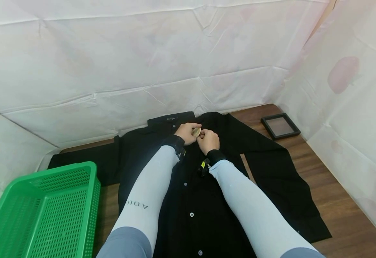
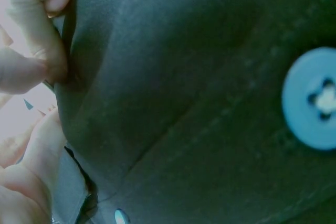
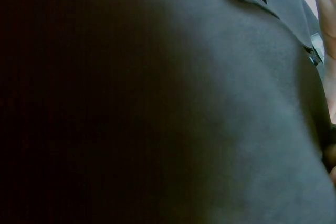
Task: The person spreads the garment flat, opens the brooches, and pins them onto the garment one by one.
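both hands meet at the upper chest of a black shirt (image 1: 265,168) that lies spread flat, front up, on the brown wooden table (image 1: 346,215). left hand (image 1: 188,133) has its fingers curled, pinching the shirt's front edge just below the collar (image 1: 171,119); right hand (image 1: 209,140) sits right against it, knuckles up, fingers curled onto the same stretch of cloth. the two hands touch each other at the fingertips. in the left wrist view the fingers (image 2: 37,35) show at the left edge, pressed together on a fold of the dark cloth, with a pale blue-looking button (image 2: 311,98) close by on the right and a second button (image 2: 121,216) at the bottom edge. the right wrist view is nearly filled by dark cloth, with only a sliver of that hand at the right border, too little to tell how it lies from that view alone.

the shirt's sleeves are spread to either side, one toward the left wall and one toward the right front edge of the table. a row of small light buttons (image 1: 191,214) runs down its middle between the forearms, which wear pale sleeves (image 1: 152,190) with black cuffs.

a green plastic basket (image 1: 42,211) with perforated walls stands at the near left, just beside the shirt's left sleeve. a small black-framed square (image 1: 280,125) lies on the table at the far right, near the shirt's shoulder but apart from it. white creased sheeting (image 1: 110,64) forms the walls behind and to the sides.
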The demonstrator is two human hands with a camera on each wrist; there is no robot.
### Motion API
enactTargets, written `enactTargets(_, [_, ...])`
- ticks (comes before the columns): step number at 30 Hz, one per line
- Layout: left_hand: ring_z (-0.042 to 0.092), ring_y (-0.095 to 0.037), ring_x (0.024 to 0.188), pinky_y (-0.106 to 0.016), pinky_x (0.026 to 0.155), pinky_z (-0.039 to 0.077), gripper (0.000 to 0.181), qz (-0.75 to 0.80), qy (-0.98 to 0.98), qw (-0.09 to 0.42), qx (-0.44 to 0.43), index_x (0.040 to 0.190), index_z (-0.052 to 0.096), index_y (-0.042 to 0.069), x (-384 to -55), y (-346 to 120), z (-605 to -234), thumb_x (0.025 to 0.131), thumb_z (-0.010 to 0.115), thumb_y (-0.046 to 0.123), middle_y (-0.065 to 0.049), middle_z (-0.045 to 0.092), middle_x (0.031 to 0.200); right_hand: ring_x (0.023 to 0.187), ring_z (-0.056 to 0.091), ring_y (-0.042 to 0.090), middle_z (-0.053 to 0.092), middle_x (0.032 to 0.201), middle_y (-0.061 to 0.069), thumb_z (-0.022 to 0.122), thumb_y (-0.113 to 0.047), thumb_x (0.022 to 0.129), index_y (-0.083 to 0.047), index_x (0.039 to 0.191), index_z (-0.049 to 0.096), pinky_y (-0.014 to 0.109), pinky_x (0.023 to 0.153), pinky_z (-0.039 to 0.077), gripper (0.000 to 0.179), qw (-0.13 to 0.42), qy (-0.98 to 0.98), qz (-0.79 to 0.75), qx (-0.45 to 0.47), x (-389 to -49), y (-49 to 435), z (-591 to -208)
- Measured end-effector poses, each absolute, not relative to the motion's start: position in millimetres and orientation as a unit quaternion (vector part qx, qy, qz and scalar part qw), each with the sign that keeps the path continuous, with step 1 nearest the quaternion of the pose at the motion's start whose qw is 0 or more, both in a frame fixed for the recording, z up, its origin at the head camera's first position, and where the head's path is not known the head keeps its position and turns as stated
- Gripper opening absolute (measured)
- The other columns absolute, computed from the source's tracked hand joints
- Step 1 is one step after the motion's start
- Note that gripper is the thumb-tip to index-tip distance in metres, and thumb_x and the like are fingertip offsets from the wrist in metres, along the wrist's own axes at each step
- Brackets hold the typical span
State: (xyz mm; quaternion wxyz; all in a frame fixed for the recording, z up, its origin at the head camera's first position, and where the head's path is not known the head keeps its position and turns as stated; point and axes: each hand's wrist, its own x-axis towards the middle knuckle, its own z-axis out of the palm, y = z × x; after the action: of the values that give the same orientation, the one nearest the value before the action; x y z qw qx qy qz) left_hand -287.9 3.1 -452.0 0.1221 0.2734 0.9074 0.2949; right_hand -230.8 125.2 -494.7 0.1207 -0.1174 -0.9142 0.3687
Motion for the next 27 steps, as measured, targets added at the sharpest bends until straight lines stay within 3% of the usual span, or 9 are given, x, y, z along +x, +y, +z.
enactTargets(12, [0.061, -0.017, 0.097, -0.029, 0.087, 0.049, 0.049, 0.310, 0.902, 0.125, 0.275, 0.131, 0.060, 0.011, -280.8, 1.0, -446.0, 0.084, 0.068, 0.001, -0.006, 0.064, 0.122, 0.074, 0.063, 0.017, 0.068, 0.078, -0.002, 0.069, -0.020, 0.087, -0.013, 0.085, 0.073, 0.033, 0.068, 0.051, 0.008, 0.120, -0.909, 0.379, -0.127, -230.1, 125.0, -494.5])
enactTargets(20, [0.063, -0.017, 0.100, -0.029, 0.083, 0.051, 0.049, 0.322, 0.888, 0.135, 0.300, 0.131, 0.059, 0.011, -282.6, -0.2, -447.7, 0.084, 0.067, 0.001, -0.006, 0.064, 0.118, 0.070, 0.062, 0.020, 0.066, 0.075, 0.000, 0.067, -0.017, 0.087, -0.013, 0.082, 0.071, 0.035, 0.065, 0.050, 0.008, 0.131, -0.911, 0.370, -0.126, -233.2, 125.3, -497.8])
enactTargets(27, [0.060, -0.021, 0.108, -0.033, 0.087, 0.050, 0.056, 0.353, 0.878, 0.155, 0.285, 0.137, 0.053, 0.012, -283.7, -6.4, -450.6, 0.084, 0.063, -0.004, -0.008, 0.060, 0.125, 0.075, 0.064, 0.018, 0.069, 0.081, -0.001, 0.068, -0.024, 0.089, -0.014, 0.086, 0.074, 0.034, 0.069, 0.051, 0.012, 0.125, -0.908, 0.382, -0.119, -231.6, 124.2, -496.4])
